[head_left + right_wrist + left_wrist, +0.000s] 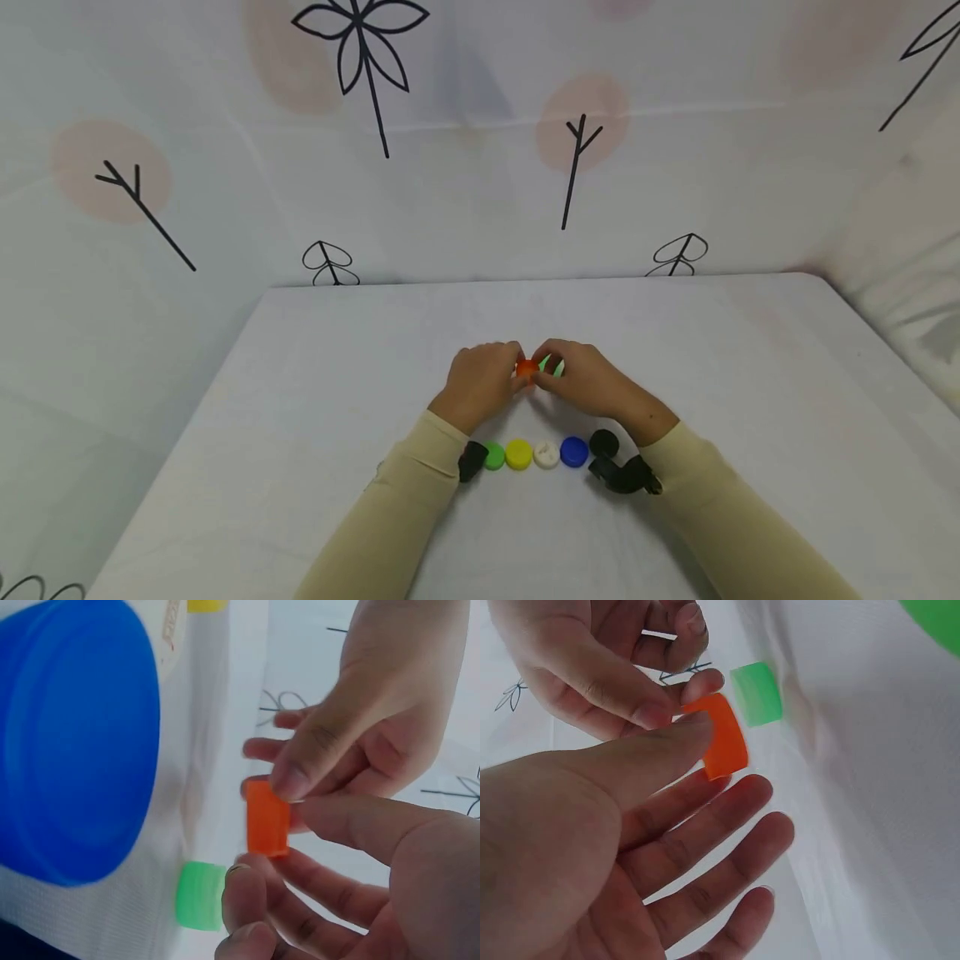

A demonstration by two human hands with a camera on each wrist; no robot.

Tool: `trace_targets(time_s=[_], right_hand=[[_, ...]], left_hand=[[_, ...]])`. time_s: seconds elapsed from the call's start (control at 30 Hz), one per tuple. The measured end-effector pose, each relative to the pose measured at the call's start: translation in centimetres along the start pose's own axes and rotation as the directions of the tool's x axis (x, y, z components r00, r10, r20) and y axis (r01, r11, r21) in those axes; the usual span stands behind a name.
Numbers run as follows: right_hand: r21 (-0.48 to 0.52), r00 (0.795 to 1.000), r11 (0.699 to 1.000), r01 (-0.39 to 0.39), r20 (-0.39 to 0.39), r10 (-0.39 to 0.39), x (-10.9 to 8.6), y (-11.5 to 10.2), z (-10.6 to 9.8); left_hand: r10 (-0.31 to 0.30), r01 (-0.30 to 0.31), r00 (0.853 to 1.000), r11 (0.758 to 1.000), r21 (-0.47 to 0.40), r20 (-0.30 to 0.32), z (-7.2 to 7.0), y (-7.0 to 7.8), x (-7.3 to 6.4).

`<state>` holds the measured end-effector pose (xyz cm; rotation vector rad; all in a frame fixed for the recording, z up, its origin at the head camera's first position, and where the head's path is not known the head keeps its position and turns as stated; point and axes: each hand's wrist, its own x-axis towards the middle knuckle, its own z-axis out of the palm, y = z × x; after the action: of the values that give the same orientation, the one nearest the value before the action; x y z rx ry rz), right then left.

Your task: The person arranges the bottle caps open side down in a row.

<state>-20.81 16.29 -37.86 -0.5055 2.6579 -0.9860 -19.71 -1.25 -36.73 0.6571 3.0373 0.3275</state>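
Between the two hands, an orange bottle cap (527,371) is held up on edge in front of the person. The left hand (483,379) pinches it between thumb and index finger, its other fingers spread loosely in the left wrist view. From the opposite side the right hand (592,379) grips the same cap with thumb and fingertips (247,881). Just beyond the right fingers is a light green cap (757,694) on the white cloth, partly hidden by that hand in the head view.
Nearer the person runs a row of caps: green (493,456), yellow (518,454), white (546,454), blue (574,452) and black (603,443). Dark wrist devices flank the row. A white cloth (300,400) covers the table, and a patterned curtain (465,200) hangs behind.
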Motion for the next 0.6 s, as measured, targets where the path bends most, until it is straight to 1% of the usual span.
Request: trace_targets(time_s=[0.17, 0.33, 0.43, 0.6], right_hand=[[0.068, 0.999, 0.997, -0.04, -0.006, 0.04, -0.05, -0.34, -0.23], [0.127, 0.997, 0.989, -0.073, -0.004, 0.075, -0.16, -0.29, -0.08], [0.136, 0.997, 0.988, -0.077, -0.009, 0.079, -0.17, -0.17, 0.03], [0.109, 0.998, 0.992, -0.061, -0.025, 0.064, -0.18, -0.11, 0.06]], left_hand=[[-0.001, 0.0, 0.999, 0.999, -0.032, -0.033, -0.35, -0.07, -0.12], [0.003, -0.005, 0.999, 0.998, -0.061, -0.042, -0.33, -0.09, -0.22], [0.003, -0.005, 0.999, 0.998, -0.069, -0.04, -0.3, -0.06, -0.19], [-0.014, 0.013, 1.0, 0.996, -0.091, -0.011, -0.39, 0.02, -0.16]])
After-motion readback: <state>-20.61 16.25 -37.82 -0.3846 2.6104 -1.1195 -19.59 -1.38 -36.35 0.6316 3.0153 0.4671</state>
